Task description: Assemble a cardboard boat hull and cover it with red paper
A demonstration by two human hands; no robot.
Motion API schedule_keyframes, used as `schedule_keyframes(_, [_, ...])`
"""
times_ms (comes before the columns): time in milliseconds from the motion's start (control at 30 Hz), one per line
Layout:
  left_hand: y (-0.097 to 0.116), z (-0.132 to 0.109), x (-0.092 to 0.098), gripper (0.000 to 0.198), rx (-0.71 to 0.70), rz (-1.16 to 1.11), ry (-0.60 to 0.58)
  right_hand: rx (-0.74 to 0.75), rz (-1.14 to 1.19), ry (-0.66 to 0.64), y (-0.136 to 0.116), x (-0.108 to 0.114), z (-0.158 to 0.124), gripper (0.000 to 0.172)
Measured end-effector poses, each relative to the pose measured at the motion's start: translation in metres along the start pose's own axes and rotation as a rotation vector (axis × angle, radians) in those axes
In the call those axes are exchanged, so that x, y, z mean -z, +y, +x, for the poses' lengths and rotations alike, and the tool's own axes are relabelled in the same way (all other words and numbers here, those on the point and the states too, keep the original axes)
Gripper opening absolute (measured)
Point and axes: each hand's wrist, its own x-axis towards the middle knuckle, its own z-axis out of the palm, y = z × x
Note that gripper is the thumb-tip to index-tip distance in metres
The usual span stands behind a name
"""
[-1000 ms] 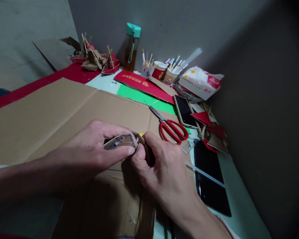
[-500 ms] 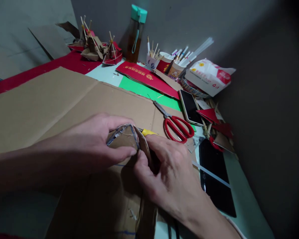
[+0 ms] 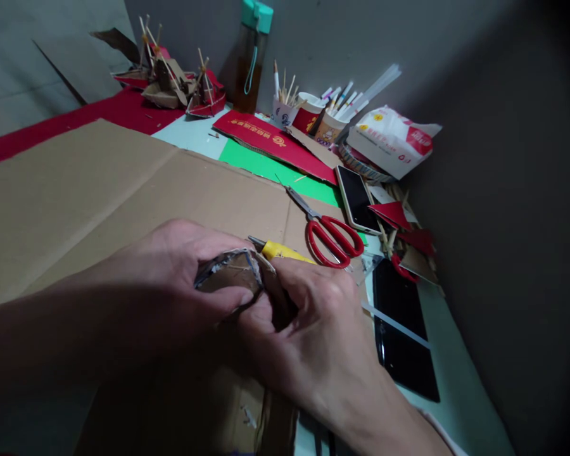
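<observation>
Between my hands is a small folded cardboard piece (image 3: 230, 272), its cut edges marked in dark blue and whitish. My left hand (image 3: 185, 272) grips its left side, thumb laid along the near face. With thumb and fingers, my right hand (image 3: 308, 310) pinches the right part, where a bent cardboard flap shows. Just beyond the fingers lies a yellow tool with a dark metal tip (image 3: 280, 251), partly hidden by my right hand. Red-handled scissors (image 3: 330, 234) rest on the large cardboard sheet (image 3: 204, 190). My hands hide much of the folded piece.
Behind stand cardboard boat models (image 3: 171, 85), a bottle (image 3: 249, 69), cups of sticks and pens (image 3: 308, 114), and a tissue pack (image 3: 389, 139). A red card strip (image 3: 275, 142) lies in front. To the right are a phone (image 3: 356, 196), a black tablet-like slab (image 3: 403, 329) and red scraps (image 3: 392, 215).
My right thumb has shifted left and lower, and the right flap is now more covered by my fingers. More of the yellow tool shows. The whole view has shifted slightly.
</observation>
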Motion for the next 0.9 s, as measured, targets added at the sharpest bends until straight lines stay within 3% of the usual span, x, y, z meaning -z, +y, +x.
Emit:
schedule_keyframes(100, [0.004, -0.001, 0.003, 0.023, 0.049, 0.116, 0.004, -0.004, 0.004, 0.007, 0.0, 0.001, 0.0, 0.025])
schedule_keyframes(367, [0.002, -0.001, 0.004, 0.021, 0.068, 0.105, -0.019, 0.045, -0.017, 0.071, -0.001, 0.0, 0.001, 0.03])
schedule_keyframes(567, [0.005, -0.001, 0.007, 0.021, -0.013, 0.227, 0.02, 0.046, 0.052, 0.098, -0.002, 0.001, 0.001, 0.031])
schedule_keyframes(900, [0.001, 0.005, 0.014, 0.015, -0.201, 0.174, 0.09, 0.005, 0.085, 0.16, -0.005, 0.007, 0.004, 0.023])
